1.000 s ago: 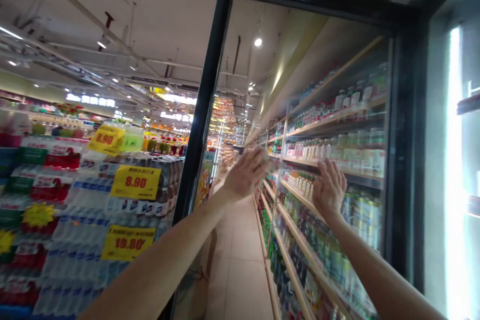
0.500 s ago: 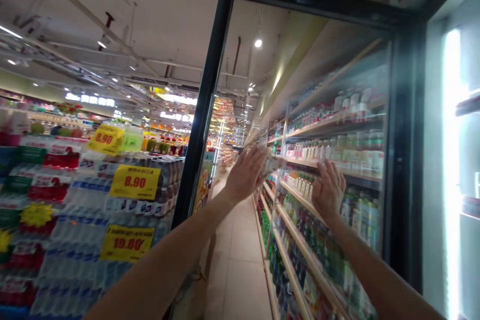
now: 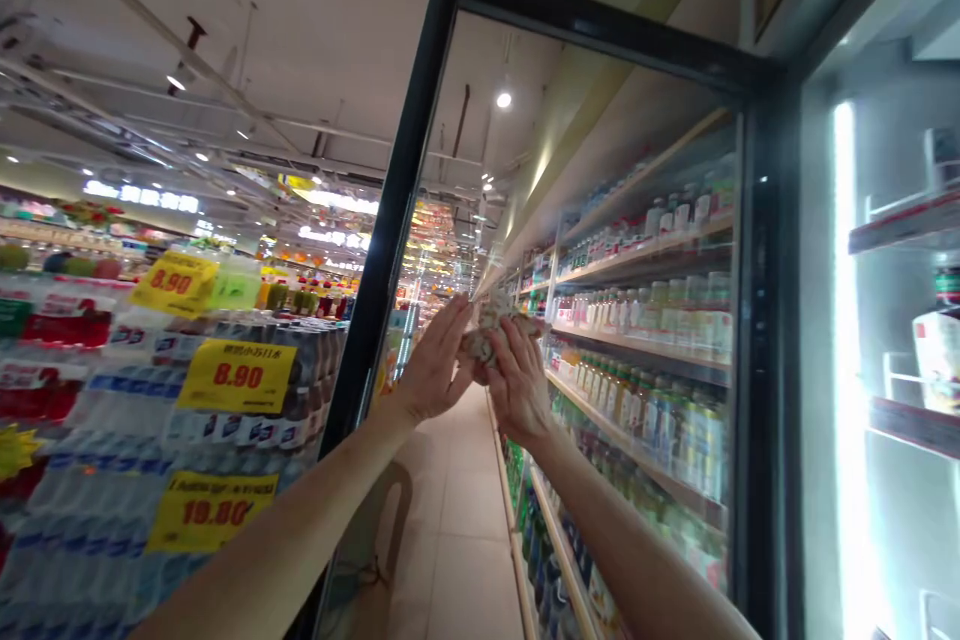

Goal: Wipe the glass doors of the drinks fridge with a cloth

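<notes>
Left hand, fingers straight, beside a crumpled, mottled cloth at a glass door; right hand, fingers over it, grip unclear. Bottles line shelves beyond.

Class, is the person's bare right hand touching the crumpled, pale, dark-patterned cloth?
Touching. The head view shows it: the bare right hand lies on the crumpled, pale, dark-patterned cloth, which bunches out around it.

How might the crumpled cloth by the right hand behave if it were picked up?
The crumpled cloth would probably be floppy, as it bunches in uneven folds at the right hand. It seems unlikely to roll, given its irregular, lumpy outline.
</notes>
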Available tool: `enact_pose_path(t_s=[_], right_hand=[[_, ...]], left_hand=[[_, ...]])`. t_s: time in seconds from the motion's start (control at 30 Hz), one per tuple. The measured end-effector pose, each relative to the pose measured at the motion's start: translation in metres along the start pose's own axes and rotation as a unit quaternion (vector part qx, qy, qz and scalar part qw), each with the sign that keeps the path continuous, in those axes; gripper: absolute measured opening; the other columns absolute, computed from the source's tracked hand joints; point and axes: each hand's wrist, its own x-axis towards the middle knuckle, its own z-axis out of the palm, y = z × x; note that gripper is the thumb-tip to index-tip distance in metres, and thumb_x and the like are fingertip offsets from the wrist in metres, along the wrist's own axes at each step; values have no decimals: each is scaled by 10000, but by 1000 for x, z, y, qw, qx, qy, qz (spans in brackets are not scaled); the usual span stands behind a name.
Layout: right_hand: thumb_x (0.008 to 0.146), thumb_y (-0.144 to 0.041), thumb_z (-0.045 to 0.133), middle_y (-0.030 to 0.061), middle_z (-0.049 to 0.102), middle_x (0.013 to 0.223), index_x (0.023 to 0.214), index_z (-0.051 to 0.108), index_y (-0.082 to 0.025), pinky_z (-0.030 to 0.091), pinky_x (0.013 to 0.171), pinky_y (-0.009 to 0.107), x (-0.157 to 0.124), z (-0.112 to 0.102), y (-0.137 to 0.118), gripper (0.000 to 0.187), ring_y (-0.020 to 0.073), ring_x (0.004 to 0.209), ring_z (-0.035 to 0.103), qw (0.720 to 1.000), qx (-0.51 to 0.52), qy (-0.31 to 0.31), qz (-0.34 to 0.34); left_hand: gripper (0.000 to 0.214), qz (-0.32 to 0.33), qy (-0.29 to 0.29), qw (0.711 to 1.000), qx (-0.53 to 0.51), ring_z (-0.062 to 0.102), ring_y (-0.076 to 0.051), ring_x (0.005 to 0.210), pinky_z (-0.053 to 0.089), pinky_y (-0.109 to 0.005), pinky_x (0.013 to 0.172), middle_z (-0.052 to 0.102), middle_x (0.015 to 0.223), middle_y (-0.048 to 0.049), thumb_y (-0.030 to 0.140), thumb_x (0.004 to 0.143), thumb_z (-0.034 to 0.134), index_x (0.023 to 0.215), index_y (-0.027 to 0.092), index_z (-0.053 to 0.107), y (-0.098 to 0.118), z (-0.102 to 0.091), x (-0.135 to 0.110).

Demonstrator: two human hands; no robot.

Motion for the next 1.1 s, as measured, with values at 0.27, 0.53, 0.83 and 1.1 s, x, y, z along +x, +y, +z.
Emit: enact_pose_path(t_s=[0.27,0.53,0.83,1.1], right_hand=[[851,-317,428,76,356,1445,1245,505,-264,208,1075,556,19,-47,90,404,267,1348,279,978,-181,28,96],[847,-320,373,174,341,1424,1227,515,-152,247,1038,593,-4,-72,136,439,331,1319,297,933,-175,192,251],[817,-311,480,95,408,1406,1100,585,-230,229,1076,520,-34,-45,96,312,254,1351,271,984,-167,36,54],[827,-254,395,139,287,1464,1278,495,-222,263,1016,627,-74,-75,131,464,334,1347,259,923,-181,188,282]], left_hand=[[527,-116,-33,979,166,154,-249,1398,184,-477,1124,304,1470,-100,325,895,408,1399,202,308,4,8,-9],[539,-104,-45,973,200,155,-264,1396,176,-480,1120,276,1479,-105,318,892,411,1405,194,304,4,10,-18],[540,-120,-44,977,173,204,-255,1385,176,-492,1122,288,1474,-83,324,896,393,1416,232,279,1,15,-28],[591,-156,-27,969,192,189,-276,1387,175,-542,1107,250,1486,-86,285,900,375,1447,241,158,14,24,-38]])
